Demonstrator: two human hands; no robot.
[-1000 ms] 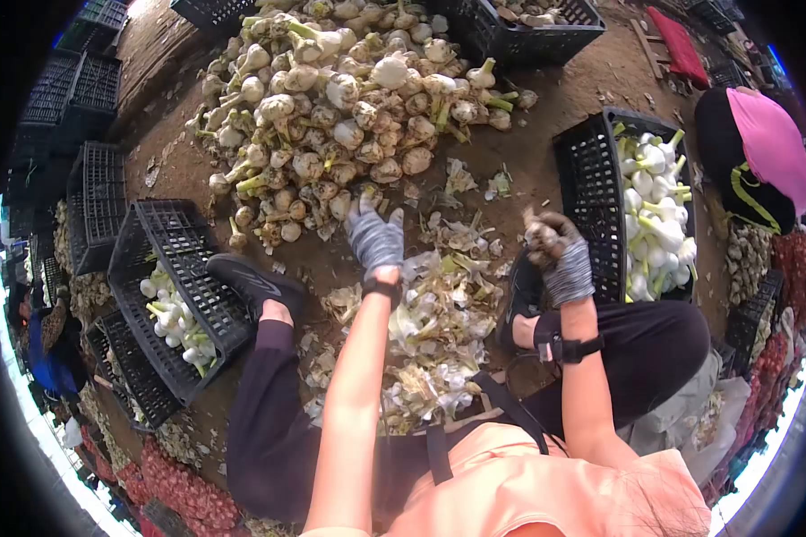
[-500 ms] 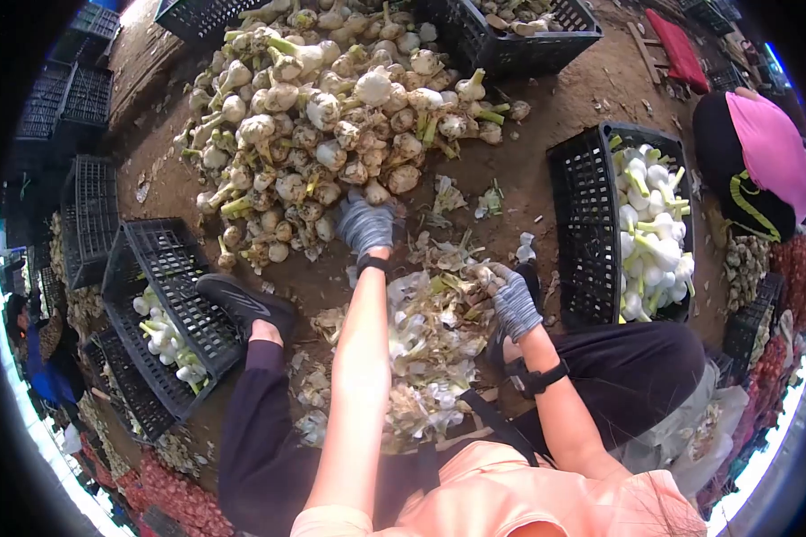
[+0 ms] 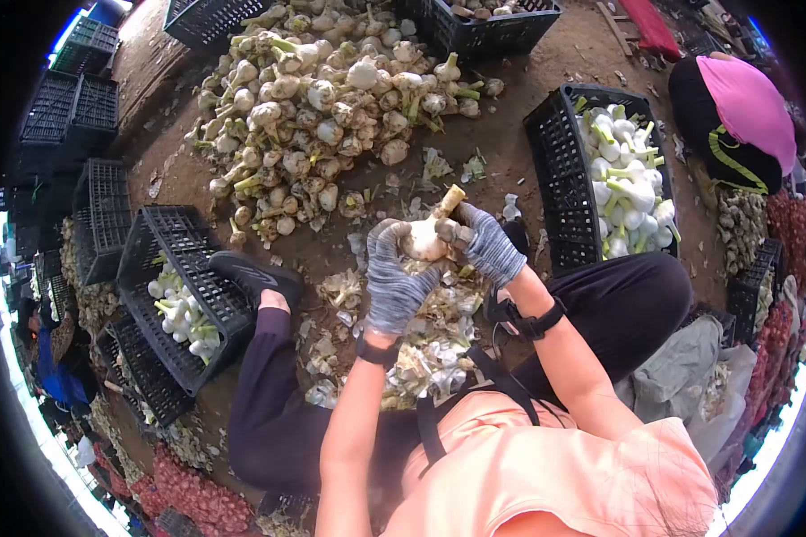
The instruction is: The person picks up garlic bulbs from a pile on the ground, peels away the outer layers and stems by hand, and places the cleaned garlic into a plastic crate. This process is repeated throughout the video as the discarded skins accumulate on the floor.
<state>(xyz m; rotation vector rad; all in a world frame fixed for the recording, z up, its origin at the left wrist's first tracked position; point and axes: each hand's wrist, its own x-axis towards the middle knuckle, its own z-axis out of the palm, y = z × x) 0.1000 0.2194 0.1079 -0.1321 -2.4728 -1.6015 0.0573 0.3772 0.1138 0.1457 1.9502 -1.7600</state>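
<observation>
A garlic bulb [image 3: 424,242] with a short thick stem is held up between my two gloved hands, above a litter of peeled skins [image 3: 430,349]. My left hand [image 3: 394,282], in a grey knit glove, closes around the bulb's left side. From the right, my right hand [image 3: 487,243] grips it near the base of the stem, fingers bent. Ahead lies a large heap of unpeeled, soil-stained garlic [image 3: 304,116]. Cleaned white garlic [image 3: 631,183] fills a black crate [image 3: 555,183] on my right.
On the left, a tilted black crate [image 3: 208,277] holds some white garlic, with more crates behind it. Another crate [image 3: 493,36] stands beyond the heap. A person in pink [image 3: 748,103] is bent over at the right. Red net sacks [image 3: 197,497] lie at the lower left.
My left hand has come back from the heap to meet my right hand. A garlic bulb is now between them. My right hand has moved up and slightly left.
</observation>
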